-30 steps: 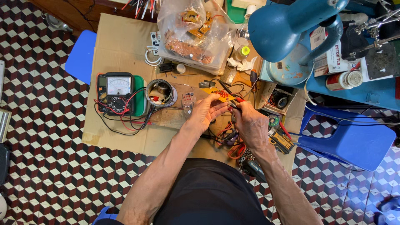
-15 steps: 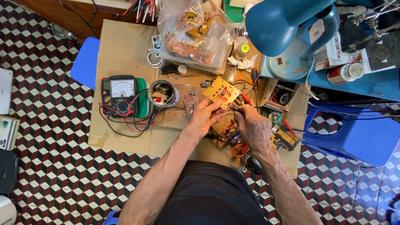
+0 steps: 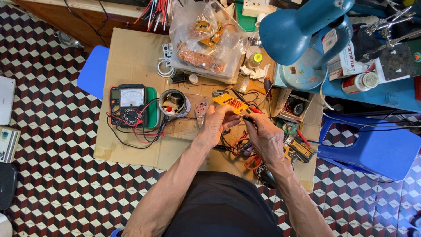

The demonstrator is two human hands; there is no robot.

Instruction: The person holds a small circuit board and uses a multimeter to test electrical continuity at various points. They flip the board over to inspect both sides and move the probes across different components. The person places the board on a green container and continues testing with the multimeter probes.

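Bare forearms, no sleeves, black garment over the lap.

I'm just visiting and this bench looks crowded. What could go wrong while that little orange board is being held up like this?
The circuit board is pinched only at its edge by the left hand, so it could slip. The right hand works above tangled wires, which might snag. Meter leads trail nearby.

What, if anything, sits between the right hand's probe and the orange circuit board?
Nothing visible. The left hand holds the orange circuit board up; the right hand has the red probe right at its edge, no wire or tool between.
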